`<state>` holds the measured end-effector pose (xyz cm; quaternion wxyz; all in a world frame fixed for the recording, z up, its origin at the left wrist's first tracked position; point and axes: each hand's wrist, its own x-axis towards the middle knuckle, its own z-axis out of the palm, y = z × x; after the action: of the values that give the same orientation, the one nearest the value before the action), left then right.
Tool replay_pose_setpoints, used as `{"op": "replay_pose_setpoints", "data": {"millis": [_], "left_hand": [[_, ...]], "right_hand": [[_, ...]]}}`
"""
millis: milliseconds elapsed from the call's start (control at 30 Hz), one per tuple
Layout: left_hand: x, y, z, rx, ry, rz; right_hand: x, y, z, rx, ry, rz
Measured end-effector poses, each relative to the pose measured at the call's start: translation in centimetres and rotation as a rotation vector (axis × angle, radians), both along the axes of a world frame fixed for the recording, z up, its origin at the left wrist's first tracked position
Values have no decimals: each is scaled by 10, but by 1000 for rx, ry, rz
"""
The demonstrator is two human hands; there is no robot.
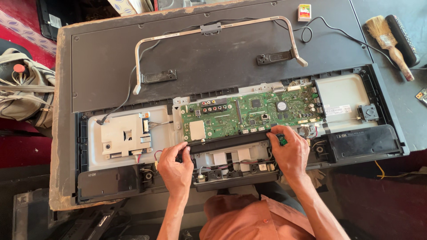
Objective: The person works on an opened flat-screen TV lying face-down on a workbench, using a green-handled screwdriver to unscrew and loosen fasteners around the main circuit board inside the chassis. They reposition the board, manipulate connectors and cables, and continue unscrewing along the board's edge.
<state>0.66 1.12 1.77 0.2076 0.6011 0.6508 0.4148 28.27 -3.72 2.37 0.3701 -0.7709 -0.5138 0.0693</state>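
Both hands are on the long black bar (229,141) that lies across the opened back of the flat television (222,62), just below the green circuit board (253,111). The left hand (175,166) has its fingers curled shut round the bar's left end; the right hand (289,151) is closed over its right end, near the worktop's front edge. My worry would be the thin wires (249,164) running under the bar: a sharp tug or a twist could snag them or pull a plug loose. A slip could also scrape the bar's edge along the board's small parts. The bar itself looks straight, matt, narrow and rigid, sitting level from one hand to the other.
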Motion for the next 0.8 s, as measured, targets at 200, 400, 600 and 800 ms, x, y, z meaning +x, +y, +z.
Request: {"op": "replay_pose_setpoints", "data": {"millis": [200,400,600,800], "left_hand": [[-4,1,-2,138,17,-108],[-6,3,-1,8,-5,-69],[-1,-1,-3,134,40,-82],[-3,0,-7,107,26,-67]], "right_hand": [[-2,1,1,65,-9,47],[0,3,6,-2,-30,79],[5,2,6,-26,-28,82],[11,3,0,10,16,106]]}}
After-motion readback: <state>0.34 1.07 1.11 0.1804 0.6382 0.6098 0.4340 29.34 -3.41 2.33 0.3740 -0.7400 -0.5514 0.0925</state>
